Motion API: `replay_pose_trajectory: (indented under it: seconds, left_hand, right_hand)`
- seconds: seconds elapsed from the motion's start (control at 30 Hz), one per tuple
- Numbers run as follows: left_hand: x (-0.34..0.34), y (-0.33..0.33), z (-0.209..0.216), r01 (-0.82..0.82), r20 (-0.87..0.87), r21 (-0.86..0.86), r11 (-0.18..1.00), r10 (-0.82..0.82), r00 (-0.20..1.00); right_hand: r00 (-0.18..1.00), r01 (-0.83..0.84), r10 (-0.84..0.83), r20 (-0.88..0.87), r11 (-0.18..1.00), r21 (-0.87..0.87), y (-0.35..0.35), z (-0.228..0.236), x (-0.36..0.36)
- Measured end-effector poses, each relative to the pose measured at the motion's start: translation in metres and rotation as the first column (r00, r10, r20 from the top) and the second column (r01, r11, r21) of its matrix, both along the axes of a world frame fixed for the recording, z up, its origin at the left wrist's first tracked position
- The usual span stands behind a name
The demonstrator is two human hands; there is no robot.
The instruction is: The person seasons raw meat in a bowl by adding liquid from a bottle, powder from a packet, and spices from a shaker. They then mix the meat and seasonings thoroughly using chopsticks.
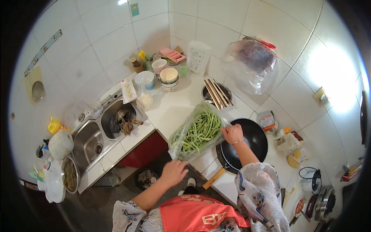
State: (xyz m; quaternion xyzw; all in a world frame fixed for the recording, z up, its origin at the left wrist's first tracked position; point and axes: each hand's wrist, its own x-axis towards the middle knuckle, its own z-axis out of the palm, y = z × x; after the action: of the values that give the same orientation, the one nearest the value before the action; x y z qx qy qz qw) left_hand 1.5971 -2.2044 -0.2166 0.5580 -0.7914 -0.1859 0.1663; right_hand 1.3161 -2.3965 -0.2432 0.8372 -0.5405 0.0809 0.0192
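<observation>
A clear plastic bag (174, 149) full of long green beans (203, 129) lies on the white counter corner, left of a black wok. My right hand (233, 134) is closed on the bag's right edge, above the rim of the wok (251, 141). Just below the bag's lower left edge is my left hand (174, 173), its fingers loosely bent and apart, with nothing visible in them. The wok's wooden handle (213, 178) points toward me over the counter edge.
Chopsticks (218, 94) lie across a dark pot (228, 89) behind the bag. Stacked bowls (169, 76) stand in the corner. A double sink (89, 141) at left holds utensils. Below it is a bin (145, 179). Jars and packets (288, 143) line the right wall.
</observation>
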Motion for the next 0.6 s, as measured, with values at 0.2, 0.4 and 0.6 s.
replay_pose_trajectory:
  seconds: [0.2,0.4,0.6]
  left_hand:
    - [-0.003,-0.001,-0.009,-0.192,-0.336,-0.291,0.937,0.088,0.938]
    - [0.010,-0.039,-0.030,-0.528,-0.691,0.530,0.664,0.698,0.184]
    - [-0.031,-0.052,-0.043,-0.454,-0.720,0.529,0.717,0.662,0.207]
  right_hand:
    - [0.884,-0.077,0.041,0.466,0.995,0.059,0.000,0.017,0.000]
    - [0.793,0.148,0.009,0.609,0.967,-0.207,-0.020,0.047,0.026]
    - [0.908,0.226,-0.204,0.367,0.974,-0.016,-0.059,0.033,0.037]
